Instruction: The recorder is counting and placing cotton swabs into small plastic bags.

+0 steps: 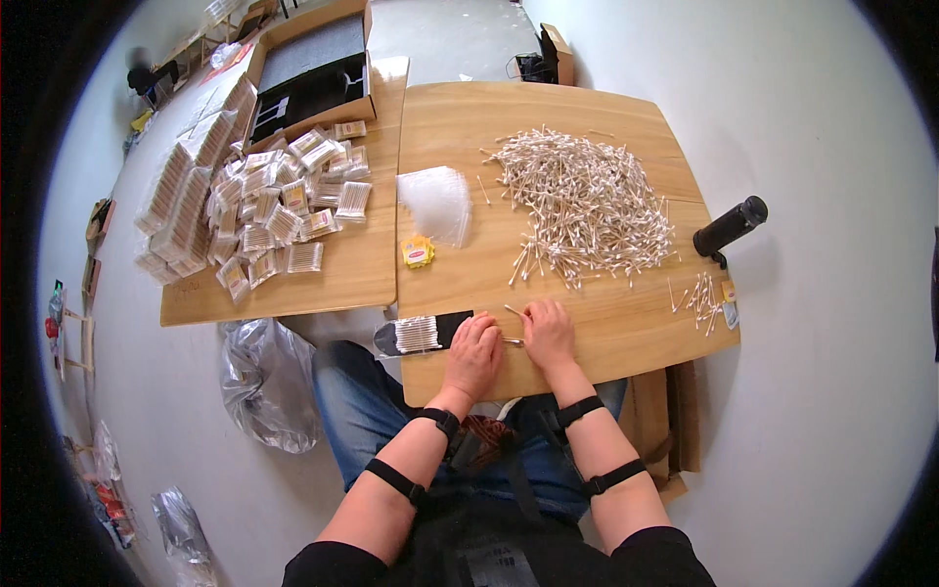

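A row of cotton swabs [417, 334] lies side by side on a black strip [455, 325] at the table's near left edge, with clear plastic at its left end. My left hand [474, 354] is over the strip's right end, its fingers bent and close together; what they hold is hidden. Just to its right, my right hand [550, 336] pinches a cotton swab [512, 310] whose tip sticks out to the left. Another small stick with a dark-looking end [513, 341] shows between the two hands.
Farther back lies a big heap of loose swabs [587, 201]. Clear bags [436, 201] and yellow labels [418, 251] sit left of it. On the left table are packed swab bags [284, 210] and an open carton [311, 83]. A black cylinder [729, 227] stands at the right edge.
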